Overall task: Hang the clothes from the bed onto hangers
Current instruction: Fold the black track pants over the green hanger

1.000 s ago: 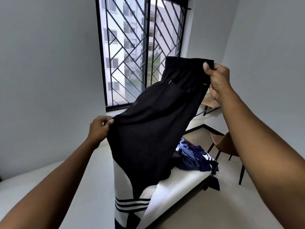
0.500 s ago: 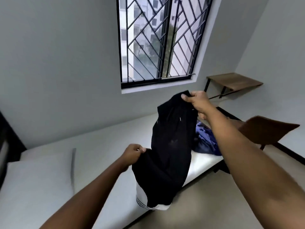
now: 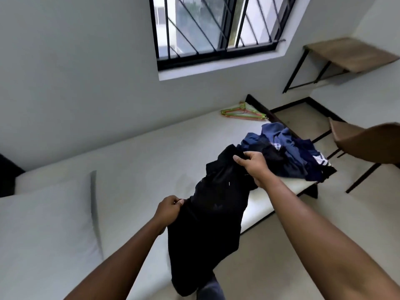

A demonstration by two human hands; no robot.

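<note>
Black soft-fabric garment (image 3: pixel 216 213) hung bunched above the near edge of the white mattress (image 3: pixel 151 159), one side pinched by the left hand (image 3: pixel 168 213) and its top gripped in the curled fingers of the right hand (image 3: pixel 254 167); its folds hid its shape. Behind it lay a heap of blue and dark clothes (image 3: pixel 287 148), pieces indistinguishable, and blurred green-and-orange plastic hangers (image 3: pixel 242 112), their number unclear

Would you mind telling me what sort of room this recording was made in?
Most likely a small bedroom: a bed with a pillow runs along the wall below a barred window, and a pile of clothes and some hangers lie on it.
</note>
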